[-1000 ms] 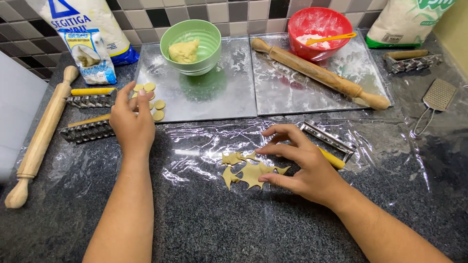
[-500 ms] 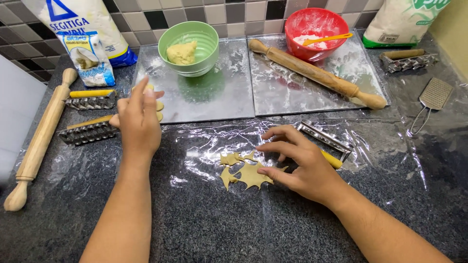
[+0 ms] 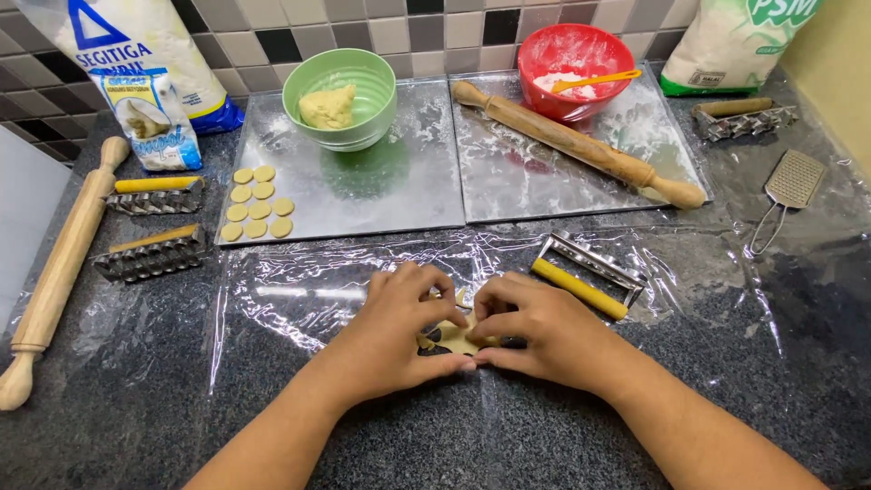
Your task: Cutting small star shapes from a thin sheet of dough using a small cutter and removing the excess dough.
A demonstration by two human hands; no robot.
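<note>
My left hand (image 3: 396, 327) and my right hand (image 3: 535, 328) meet over a thin scrap of yellow dough (image 3: 456, 338) on the clear plastic sheet (image 3: 299, 299) covering the dark counter. Fingers of both hands pinch the scrap from either side, hiding most of it. Several small round dough discs (image 3: 256, 202) lie in rows on the left metal tray (image 3: 363, 186), well apart from my hands. A green bowl (image 3: 340, 95) on that tray holds a lump of dough (image 3: 327, 106).
A yellow-handled roller cutter (image 3: 585, 277) lies just right of my hands. A rolling pin (image 3: 576, 143) and red bowl (image 3: 573, 68) with flour sit on the right tray. Another rolling pin (image 3: 56, 272) and two toothed cutters (image 3: 152, 254) lie left. Flour bags stand behind; a small grater (image 3: 787, 186) lies right.
My left hand left the discs on the tray and came back down to the dough scrap. Both hands now pinch the scrap together, which has bunched up smaller.
</note>
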